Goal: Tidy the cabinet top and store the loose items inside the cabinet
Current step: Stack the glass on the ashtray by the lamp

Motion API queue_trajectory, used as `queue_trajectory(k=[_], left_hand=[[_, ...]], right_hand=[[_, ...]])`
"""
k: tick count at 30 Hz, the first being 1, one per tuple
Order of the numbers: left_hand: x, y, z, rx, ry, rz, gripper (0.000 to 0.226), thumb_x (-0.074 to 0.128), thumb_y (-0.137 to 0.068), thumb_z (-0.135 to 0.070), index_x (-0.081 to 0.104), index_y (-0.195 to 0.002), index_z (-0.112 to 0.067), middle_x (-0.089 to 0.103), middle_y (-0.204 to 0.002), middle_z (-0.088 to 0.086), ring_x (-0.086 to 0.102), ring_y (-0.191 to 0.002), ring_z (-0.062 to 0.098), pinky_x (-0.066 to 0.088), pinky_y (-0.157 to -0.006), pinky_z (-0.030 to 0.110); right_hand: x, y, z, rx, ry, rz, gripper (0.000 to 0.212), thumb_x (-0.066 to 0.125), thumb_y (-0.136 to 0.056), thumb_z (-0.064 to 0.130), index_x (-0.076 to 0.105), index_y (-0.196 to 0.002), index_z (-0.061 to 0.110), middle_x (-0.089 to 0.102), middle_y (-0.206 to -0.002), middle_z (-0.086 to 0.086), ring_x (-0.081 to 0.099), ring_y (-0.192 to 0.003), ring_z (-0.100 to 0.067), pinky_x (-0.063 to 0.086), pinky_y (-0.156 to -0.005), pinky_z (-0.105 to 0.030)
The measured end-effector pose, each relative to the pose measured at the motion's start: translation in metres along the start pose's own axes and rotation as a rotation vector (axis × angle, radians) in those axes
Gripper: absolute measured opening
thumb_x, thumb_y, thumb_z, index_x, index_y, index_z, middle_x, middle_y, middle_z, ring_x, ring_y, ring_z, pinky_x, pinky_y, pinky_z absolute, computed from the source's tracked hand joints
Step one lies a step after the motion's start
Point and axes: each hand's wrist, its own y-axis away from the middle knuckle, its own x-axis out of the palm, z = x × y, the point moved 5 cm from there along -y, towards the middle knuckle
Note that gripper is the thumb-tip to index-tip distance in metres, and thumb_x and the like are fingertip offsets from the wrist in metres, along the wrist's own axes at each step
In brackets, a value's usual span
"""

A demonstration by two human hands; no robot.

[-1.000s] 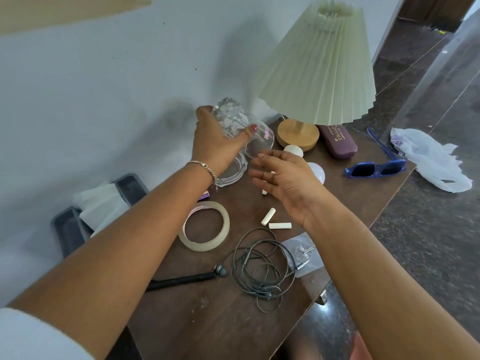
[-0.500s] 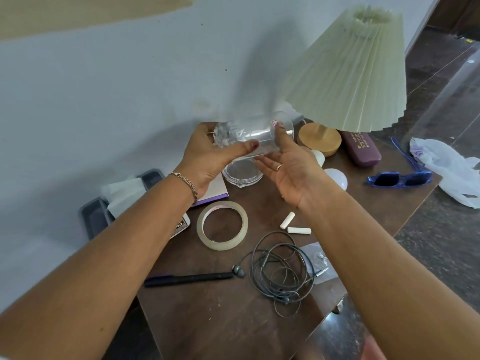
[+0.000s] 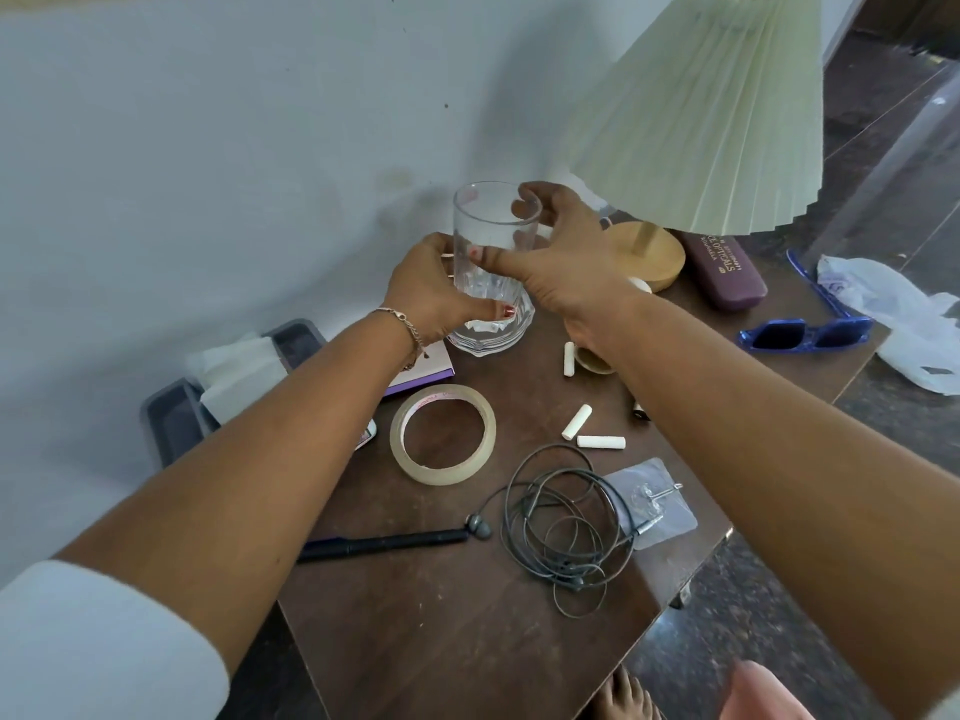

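Note:
A clear drinking glass [image 3: 488,226] stands upright just over a shallow glass dish [image 3: 491,337] at the back of the brown cabinet top [image 3: 431,631]. My left hand [image 3: 428,293] grips its lower part from the left. My right hand [image 3: 563,257] holds it near the rim from the right. Whether the glass rests in the dish I cannot tell. Loose on the top lie a tape roll [image 3: 441,433], three white chalk sticks [image 3: 577,422], coiled grey earphones [image 3: 566,527], a black pen [image 3: 384,543] and a small plastic packet [image 3: 657,498].
A pleated lamp shade [image 3: 717,111] on a wooden base [image 3: 652,254] hangs over the back right. A maroon glasses case [image 3: 724,267], blue sunglasses [image 3: 805,335] and a white plastic bag [image 3: 904,314] lie right. A purple notebook [image 3: 423,368] and a dark tray [image 3: 174,423] with tissue are left.
The glass went from lying sideways in my left hand to upright. My right hand closed on it near the rim, and it came down over the glass dish.

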Motion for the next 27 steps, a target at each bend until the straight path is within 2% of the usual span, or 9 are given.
queue_trajectory(k=[4,9,13,19,22,24,26,27], left_hand=[[0.006,-0.006,0.007,-0.009,-0.033,-0.039,0.086,0.093,-0.05,-0.024,0.052,-0.125,-0.013,0.063,-0.122,0.004,0.059,-0.112,0.024,0.049,-0.099,0.043],[0.008,-0.009,0.011,-0.052,-0.072,-0.061,0.075,0.089,-0.058,-0.02,0.055,-0.125,-0.011,0.063,-0.124,0.006,0.058,-0.114,0.024,0.048,-0.099,0.037],[0.009,-0.007,0.012,-0.054,-0.114,-0.051,0.072,0.087,-0.062,-0.024,0.056,-0.126,-0.011,0.063,-0.126,0.007,0.058,-0.115,0.025,0.046,-0.096,0.033],[0.009,-0.004,0.01,-0.068,-0.124,-0.064,0.07,0.087,-0.062,-0.024,0.057,-0.124,-0.011,0.064,-0.124,0.006,0.059,-0.113,0.025,0.046,-0.095,0.032],[0.008,0.0,0.009,-0.073,-0.113,-0.095,0.066,0.088,-0.062,-0.023,0.06,-0.12,-0.01,0.065,-0.121,0.006,0.061,-0.11,0.024,0.048,-0.094,0.032],[0.007,0.004,0.008,-0.069,-0.107,-0.122,0.065,0.088,-0.06,-0.023,0.062,-0.119,-0.011,0.067,-0.119,0.005,0.062,-0.108,0.022,0.048,-0.092,0.03],[0.007,0.009,0.006,-0.066,-0.096,-0.149,0.064,0.088,-0.06,-0.022,0.063,-0.118,-0.011,0.068,-0.117,0.004,0.064,-0.106,0.022,0.049,-0.092,0.03],[0.007,0.012,0.005,-0.068,-0.09,-0.163,0.063,0.087,-0.061,-0.022,0.062,-0.117,-0.011,0.068,-0.117,0.005,0.065,-0.106,0.023,0.05,-0.093,0.032]], right_hand=[[0.01,0.0,-0.005,-0.048,0.017,0.051,0.077,0.084,-0.069,0.011,0.042,-0.133,0.014,0.054,-0.115,-0.002,0.053,-0.104,-0.012,0.047,-0.091,-0.021],[0.017,-0.004,-0.015,-0.072,0.071,0.063,0.079,0.084,-0.07,0.015,0.039,-0.135,0.017,0.052,-0.13,-0.006,0.051,-0.114,-0.016,0.045,-0.095,-0.023],[0.022,-0.007,-0.023,-0.052,0.101,0.083,0.081,0.084,-0.071,0.018,0.037,-0.137,0.02,0.051,-0.133,-0.007,0.049,-0.111,-0.013,0.041,-0.084,-0.013],[0.02,-0.009,-0.024,-0.059,0.11,0.063,0.082,0.086,-0.068,0.019,0.039,-0.136,0.018,0.053,-0.132,-0.005,0.052,-0.116,-0.016,0.041,-0.087,-0.015],[0.02,-0.008,-0.026,-0.048,0.133,0.075,0.084,0.086,-0.068,0.02,0.038,-0.138,0.017,0.051,-0.137,-0.006,0.05,-0.123,-0.018,0.042,-0.094,-0.019],[0.018,-0.005,-0.027,-0.029,0.126,0.07,0.088,0.087,-0.066,0.02,0.039,-0.14,0.014,0.049,-0.14,-0.006,0.049,-0.126,-0.022,0.044,-0.104,-0.03],[0.013,-0.001,-0.027,-0.005,0.141,0.057,0.092,0.087,-0.065,0.017,0.038,-0.142,0.011,0.047,-0.143,-0.008,0.048,-0.128,-0.024,0.043,-0.107,-0.04],[0.009,0.003,-0.027,0.007,0.165,0.052,0.093,0.086,-0.065,0.016,0.037,-0.144,0.01,0.046,-0.144,-0.008,0.046,-0.13,-0.024,0.042,-0.108,-0.041]])
